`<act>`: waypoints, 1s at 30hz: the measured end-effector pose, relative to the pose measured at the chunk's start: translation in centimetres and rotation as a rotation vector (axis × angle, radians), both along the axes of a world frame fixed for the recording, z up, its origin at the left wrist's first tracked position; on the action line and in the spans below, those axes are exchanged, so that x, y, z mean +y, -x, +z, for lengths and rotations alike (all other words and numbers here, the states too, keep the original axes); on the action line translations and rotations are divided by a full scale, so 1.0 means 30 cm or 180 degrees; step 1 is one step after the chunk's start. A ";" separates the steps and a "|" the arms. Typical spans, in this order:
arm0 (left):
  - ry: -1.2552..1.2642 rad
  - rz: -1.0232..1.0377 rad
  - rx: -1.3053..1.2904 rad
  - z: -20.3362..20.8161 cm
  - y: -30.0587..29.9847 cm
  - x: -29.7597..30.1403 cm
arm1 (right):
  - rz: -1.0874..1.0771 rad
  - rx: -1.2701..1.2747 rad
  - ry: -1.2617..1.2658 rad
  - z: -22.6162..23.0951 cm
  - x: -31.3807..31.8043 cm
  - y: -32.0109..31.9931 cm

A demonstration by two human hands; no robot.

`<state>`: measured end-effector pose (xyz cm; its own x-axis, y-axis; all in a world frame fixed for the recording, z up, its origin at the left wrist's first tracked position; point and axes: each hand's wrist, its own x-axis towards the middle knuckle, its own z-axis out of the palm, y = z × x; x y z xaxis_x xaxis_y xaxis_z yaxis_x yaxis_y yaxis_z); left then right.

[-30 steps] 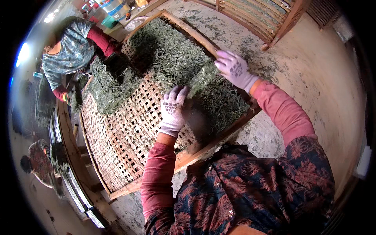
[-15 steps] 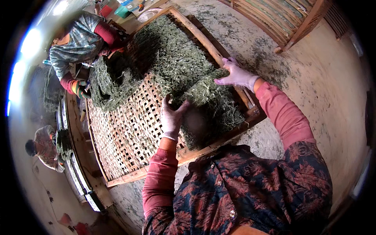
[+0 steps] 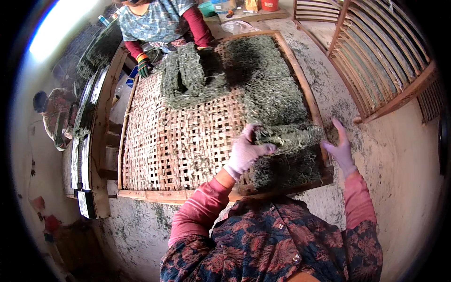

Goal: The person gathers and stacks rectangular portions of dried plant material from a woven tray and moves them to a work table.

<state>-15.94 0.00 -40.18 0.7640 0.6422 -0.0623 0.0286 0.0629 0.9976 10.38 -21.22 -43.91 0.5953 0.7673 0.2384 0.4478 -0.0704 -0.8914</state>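
Note:
A thick mat of dark green shredded strands, much like dried seaweed (image 3: pixel 277 89), covers the right side of a woven bamboo tray (image 3: pixel 188 141). Its near part is folded into a roll (image 3: pixel 296 139), with a darker layer below. My left hand (image 3: pixel 246 152), in a pale lilac glove, is at the roll's left end, thumb and fingers apart around the edge; how firmly it touches is unclear. Just off the right end, over the tray's wooden rim, my right hand (image 3: pixel 341 148), gloved alike, is open with fingers spread and nothing in it.
Across the tray a co-worker's gloved hand (image 3: pixel 143 66) is beside a folded green pile (image 3: pixel 185 75). Slatted wooden racks (image 3: pixel 380 61) stand at right. At left runs a long wooden bench (image 3: pixel 101 141), with another person (image 3: pixel 56 113) beyond. A red bucket (image 3: pixel 270 4) sits at the back.
My view has turned, so the tray appears straighter. My right hand has come off the roll's right end and opened. The left hand stays at its left end.

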 end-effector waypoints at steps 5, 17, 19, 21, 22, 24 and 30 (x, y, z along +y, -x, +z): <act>0.0374 0.0980 -0.0908 0.296 0.140 0.158 | -0.0862 0.0093 0.0169 -0.172 -0.227 -0.036; -0.5795 0.0789 -0.0892 0.192 0.076 0.267 | 0.0476 0.3826 -0.0243 0.454 0.675 0.490; -0.5726 0.0493 -0.0663 0.207 0.077 0.269 | 0.0920 0.3740 -0.0107 0.350 0.740 0.462; -0.5779 0.0450 -0.0681 0.186 0.106 0.315 | 0.1126 0.4170 -0.0455 0.332 0.774 0.485; -0.5795 0.0486 -0.0734 0.181 0.118 0.331 | 0.1174 0.4174 -0.0469 0.332 0.781 0.487; -0.5784 0.0552 -0.0832 0.200 0.144 0.340 | 0.0993 0.4486 -0.0495 0.343 0.783 0.517; -0.5521 0.0320 -0.1208 0.194 0.127 0.313 | 0.0758 0.3681 -0.0759 0.315 0.702 0.531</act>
<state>-19.76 9.38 -34.35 0.5313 -0.1863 0.8264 -0.1344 -0.9817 -0.1349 -5.57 -0.15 -34.46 0.3997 0.8963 -0.1920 -0.6455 0.1265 -0.7532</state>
